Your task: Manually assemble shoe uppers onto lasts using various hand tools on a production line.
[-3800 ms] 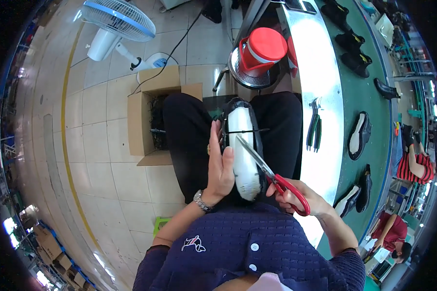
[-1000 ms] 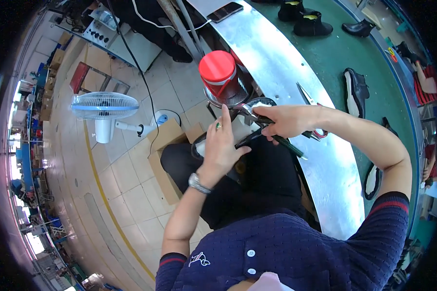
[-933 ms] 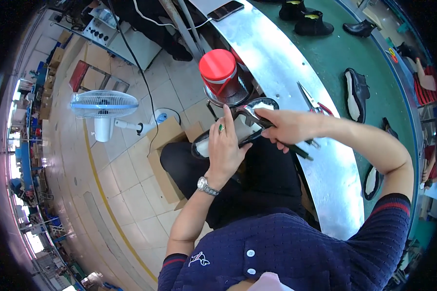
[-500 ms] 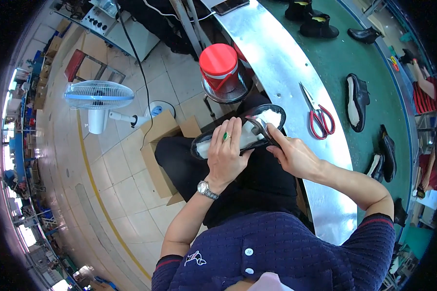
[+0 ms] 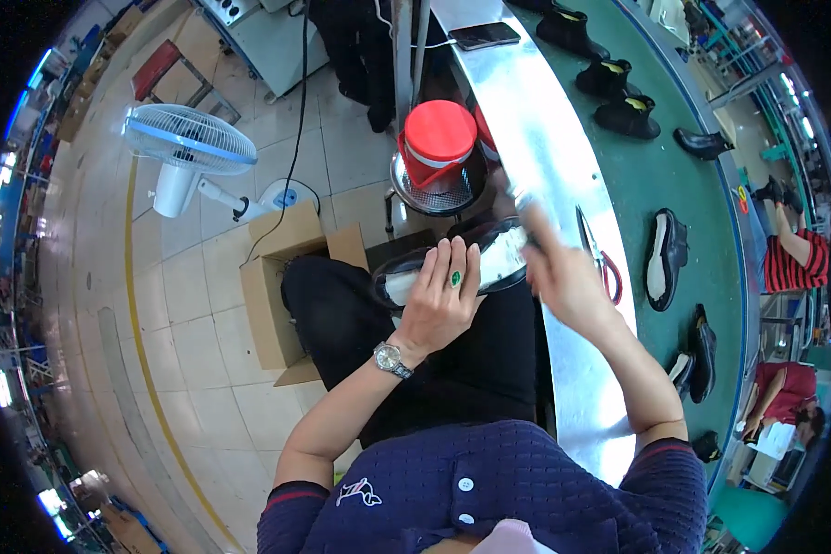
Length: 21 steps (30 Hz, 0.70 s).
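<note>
A black shoe (image 5: 502, 257) lies bottom up across my lap, its pale inner sole showing inside the dark rim. My left hand (image 5: 441, 300) grips it around the middle, fingers laid over the sole. Over the right end of the shoe, my right hand (image 5: 566, 282) is raised with its fingers curled around a hand tool (image 5: 521, 197). The tool has a shiny metal part, but motion smears it and its kind cannot be made out. Red-handled scissors (image 5: 611, 277) lie on the metal bench beside my right hand, which partly hides them.
A curved metal bench (image 5: 577, 138) with a phone (image 5: 485, 36) runs along my right, beside a green conveyor (image 5: 619, 175) carrying several black shoes. Ahead, a red-lidded bucket (image 5: 440, 134) sits on a stool. Left are an opened carton (image 5: 266, 319) and a fan (image 5: 189, 143). Other people work at right.
My right hand has lifted the tool up and away from the sole, where it was resting. My left hand keeps its hold on the shoe. The whole view has turned slightly.
</note>
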Tool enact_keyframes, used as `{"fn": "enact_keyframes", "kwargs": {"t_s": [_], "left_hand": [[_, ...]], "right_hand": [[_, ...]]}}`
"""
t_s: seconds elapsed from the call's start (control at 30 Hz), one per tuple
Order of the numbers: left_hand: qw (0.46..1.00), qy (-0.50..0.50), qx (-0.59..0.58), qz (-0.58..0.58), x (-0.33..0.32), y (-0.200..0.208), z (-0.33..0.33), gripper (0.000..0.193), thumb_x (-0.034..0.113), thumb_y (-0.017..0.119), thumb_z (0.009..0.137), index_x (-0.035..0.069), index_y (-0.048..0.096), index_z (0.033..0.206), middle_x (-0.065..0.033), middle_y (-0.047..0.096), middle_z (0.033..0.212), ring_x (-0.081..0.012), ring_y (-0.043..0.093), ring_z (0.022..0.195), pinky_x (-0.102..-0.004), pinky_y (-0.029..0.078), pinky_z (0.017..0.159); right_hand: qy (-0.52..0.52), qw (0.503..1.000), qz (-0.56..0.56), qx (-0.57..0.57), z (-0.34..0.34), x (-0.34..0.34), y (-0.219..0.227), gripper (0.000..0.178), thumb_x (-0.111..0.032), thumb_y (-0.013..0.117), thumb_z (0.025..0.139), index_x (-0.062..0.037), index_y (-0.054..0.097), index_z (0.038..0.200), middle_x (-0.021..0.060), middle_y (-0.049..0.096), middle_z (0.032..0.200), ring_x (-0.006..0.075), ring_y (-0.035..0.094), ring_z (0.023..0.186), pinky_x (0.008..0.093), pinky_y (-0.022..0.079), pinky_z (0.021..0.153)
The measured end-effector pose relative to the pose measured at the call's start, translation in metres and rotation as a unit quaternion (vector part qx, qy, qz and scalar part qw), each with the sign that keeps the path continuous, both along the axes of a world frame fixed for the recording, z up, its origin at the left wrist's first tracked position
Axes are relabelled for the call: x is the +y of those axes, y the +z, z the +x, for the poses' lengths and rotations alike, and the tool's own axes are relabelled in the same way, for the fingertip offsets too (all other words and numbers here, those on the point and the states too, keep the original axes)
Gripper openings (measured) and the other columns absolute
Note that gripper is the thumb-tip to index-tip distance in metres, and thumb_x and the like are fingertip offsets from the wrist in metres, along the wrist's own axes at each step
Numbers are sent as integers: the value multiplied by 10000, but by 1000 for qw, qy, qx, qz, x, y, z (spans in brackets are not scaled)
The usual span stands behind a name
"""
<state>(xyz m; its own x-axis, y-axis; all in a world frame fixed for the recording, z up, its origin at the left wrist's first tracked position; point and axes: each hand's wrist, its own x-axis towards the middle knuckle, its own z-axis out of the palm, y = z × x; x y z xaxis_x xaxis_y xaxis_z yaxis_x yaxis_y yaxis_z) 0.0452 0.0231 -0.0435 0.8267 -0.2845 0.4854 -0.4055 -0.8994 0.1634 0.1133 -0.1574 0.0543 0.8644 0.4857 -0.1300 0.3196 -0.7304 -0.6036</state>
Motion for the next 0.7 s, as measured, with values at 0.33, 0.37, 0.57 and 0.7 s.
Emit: {"fn": "enact_keyframes", "kwargs": {"t_s": [0.33, 0.37, 0.57, 0.7], "left_hand": [[1000, 16, -8, 7, -1, 0, 3, 651, 244, 754, 741, -111, 545, 1246, -270, 562, 1259, -376, 553, 1171, -429, 410, 1036], [1000, 12, 3, 10, -2, 1, 2, 647, 245, 752, 744, -110, 547, 1244, -269, 562, 1260, -375, 552, 1173, -430, 408, 1037], [999, 38, 5, 18, 0, -2, 1, 584, 242, 688, 800, -108, 546, 1245, -280, 557, 1260, -374, 546, 1177, -422, 405, 1042], [999, 27, 18, 9, -3, 3, 4, 500, 217, 596, 868, -108, 544, 1244, -288, 554, 1257, -379, 543, 1175, -420, 400, 1050]], "right_hand": [[-33, 999, 8, -29, 11, -4, -18, 568, -145, 556, 931, -91, 335, 1452, 203, 641, 668, 406, 649, 623, 477, 503, 603], [8, 998, -66, 8, 13, -9, -13, 568, -144, 551, 934, -79, 328, 1452, 202, 644, 672, 400, 652, 622, 471, 505, 606], [-53, 994, 42, 84, 9, 4, -7, 565, -152, 528, 947, -53, 299, 1454, 244, 647, 715, 427, 648, 660, 505, 495, 638], [-7, 994, -106, 16, 18, -6, -24, 574, -148, 533, 947, -63, 297, 1463, 211, 646, 686, 405, 652, 643, 491, 501, 637]]}}
